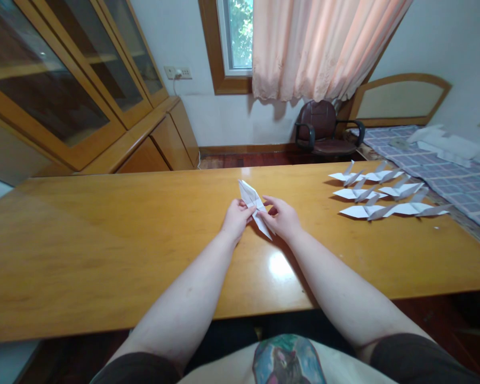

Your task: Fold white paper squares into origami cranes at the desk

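Over the middle of the wooden table, a folded white paper piece [248, 193] is held slantwise between both hands, its long points running from upper left to lower right. My left hand [237, 217] grips its left side, with the thumb on the paper's centre. On the other side, my right hand [283, 217] pinches the right edge between thumb and fingers. The undersides of the paper and some fingertips are hidden. To the right stand several finished white paper cranes [362, 212], set in rows with wings spread.
The glossy wooden table [104, 250] stretches to both sides. Past its right end is a bed [456, 176] with a checked cover. A dark office chair [322, 128] stands behind the table, and a glass-fronted cabinet [136, 128] at the left.
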A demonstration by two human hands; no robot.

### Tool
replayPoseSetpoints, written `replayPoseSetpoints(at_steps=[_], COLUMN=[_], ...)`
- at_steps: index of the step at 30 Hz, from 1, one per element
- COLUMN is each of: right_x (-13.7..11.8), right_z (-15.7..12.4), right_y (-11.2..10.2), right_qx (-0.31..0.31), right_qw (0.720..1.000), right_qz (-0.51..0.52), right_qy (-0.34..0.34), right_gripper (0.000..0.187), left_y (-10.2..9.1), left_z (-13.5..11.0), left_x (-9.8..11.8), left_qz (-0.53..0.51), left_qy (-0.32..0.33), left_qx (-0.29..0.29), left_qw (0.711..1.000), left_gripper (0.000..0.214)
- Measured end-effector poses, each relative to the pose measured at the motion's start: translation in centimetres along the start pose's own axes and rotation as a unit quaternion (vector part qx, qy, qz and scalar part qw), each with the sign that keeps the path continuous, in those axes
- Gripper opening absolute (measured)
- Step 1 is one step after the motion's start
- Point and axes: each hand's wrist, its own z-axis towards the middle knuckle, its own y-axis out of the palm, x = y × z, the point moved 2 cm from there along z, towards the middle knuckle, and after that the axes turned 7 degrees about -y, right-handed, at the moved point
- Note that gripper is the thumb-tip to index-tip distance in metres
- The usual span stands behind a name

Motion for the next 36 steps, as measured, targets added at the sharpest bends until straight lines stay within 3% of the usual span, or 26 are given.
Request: replayPoseSetpoints(at_steps=[4,9,16,20,24,32,36], right_x=[-0.6,-0.3,-0.4,-0.5,-0.3,-0.9,-1.2], right_z=[-0.1,-0.2,-0.2,-0.4,-0.5,-0.4,-0.3], right_y=[-0.1,0.1,-0.2,-0.2,0.2,0.3,0.0], right_qx=[-0.007,0.007,0.013,0.017,0.025,0.019,-0.003], right_qw=[0.999,0.999,0.998,0.998,0.998,0.996,0.998], right_qz=[0.002,0.034,0.049,0.013,-0.037,-0.089,-0.059], right_qy=[-0.045,-0.030,-0.044,-0.052,-0.054,-0.022,0.017], right_gripper=[0.030,0.030,0.031,0.030,0.028,0.027,0.029], left_y=[-0.2,-0.4,0.0,-0.2,-0.4,-0.2,-0.2], left_z=[0.2,0.3,-0.4,-0.3,0.0,-0.2,-0.2], left_x=[-0.2,-0.1,0.4,0.1,-0.3,0.0,0.1], left_qz=[0.008,0.020,-0.017,-0.012,0.024,0.064,0.080], left_qy=[0.012,0.011,-0.054,-0.060,-0.037,0.029,0.042], left_qx=[-0.007,-0.014,-0.039,-0.034,-0.009,-0.014,-0.010], left_qw=[1.000,1.000,0.998,0.998,0.999,0.997,0.996], left_gripper=[0.045,0.040,0.036,0.036,0.038,0.038,0.037])
